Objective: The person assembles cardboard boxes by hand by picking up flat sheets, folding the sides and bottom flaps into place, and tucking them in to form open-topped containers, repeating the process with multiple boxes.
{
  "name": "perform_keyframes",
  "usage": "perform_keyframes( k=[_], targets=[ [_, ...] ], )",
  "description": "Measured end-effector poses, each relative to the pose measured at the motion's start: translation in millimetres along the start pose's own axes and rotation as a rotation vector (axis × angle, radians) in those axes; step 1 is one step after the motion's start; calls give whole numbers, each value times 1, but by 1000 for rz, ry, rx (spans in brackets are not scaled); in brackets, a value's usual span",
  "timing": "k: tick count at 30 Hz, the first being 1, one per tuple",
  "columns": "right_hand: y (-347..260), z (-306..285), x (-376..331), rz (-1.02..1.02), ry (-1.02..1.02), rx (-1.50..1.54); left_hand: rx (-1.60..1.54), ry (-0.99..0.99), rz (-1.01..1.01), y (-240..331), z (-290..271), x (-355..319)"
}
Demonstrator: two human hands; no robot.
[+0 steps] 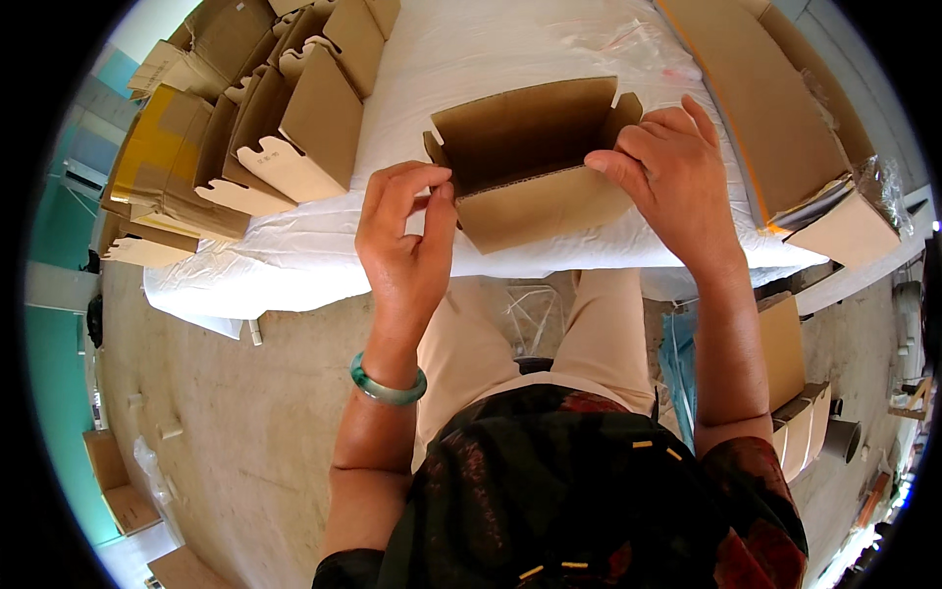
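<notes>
An open-topped brown cardboard box (549,201) stands at the near edge of the white-covered table, with its long front wall facing me. Its inside is dark, and no contents can be made out. At the left end, my left hand (402,221) pinches the box's edge by the small side flap, thumb and fingertips together. My right hand (677,172) grips the right end, fingers curled at the side flap and thumb lying along the front rim. A green bangle (388,385) is on my left wrist.
Several open cardboard boxes (314,128) stand packed together at the table's left. A larger carton (770,108) with plastic wrap lies along the right side. Clear plastic film (628,44) rests on the white cover (471,49) behind the box. More cardboard (800,417) stands low at the right.
</notes>
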State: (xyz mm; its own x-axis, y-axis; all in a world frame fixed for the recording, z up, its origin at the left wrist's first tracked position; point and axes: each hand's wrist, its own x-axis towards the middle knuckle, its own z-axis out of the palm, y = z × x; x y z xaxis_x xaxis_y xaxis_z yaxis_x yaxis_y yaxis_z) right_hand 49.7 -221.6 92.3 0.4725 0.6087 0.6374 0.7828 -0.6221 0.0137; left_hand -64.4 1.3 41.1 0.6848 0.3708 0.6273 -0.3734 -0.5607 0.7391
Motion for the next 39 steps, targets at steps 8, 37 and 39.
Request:
perform_keyframes(
  k=[8, 37, 39],
  targets=[
    [2, 15, 11, -23, -118, -184, 138, 37, 56, 10, 5, 1],
    [-26, -12, -20, -75, 38, 205, 683, -120, 425, 2, 34, -9],
    [-38, 10, -24, -92, -43, 441, 676, -102, 395, 2, 32, -11]
  ],
)
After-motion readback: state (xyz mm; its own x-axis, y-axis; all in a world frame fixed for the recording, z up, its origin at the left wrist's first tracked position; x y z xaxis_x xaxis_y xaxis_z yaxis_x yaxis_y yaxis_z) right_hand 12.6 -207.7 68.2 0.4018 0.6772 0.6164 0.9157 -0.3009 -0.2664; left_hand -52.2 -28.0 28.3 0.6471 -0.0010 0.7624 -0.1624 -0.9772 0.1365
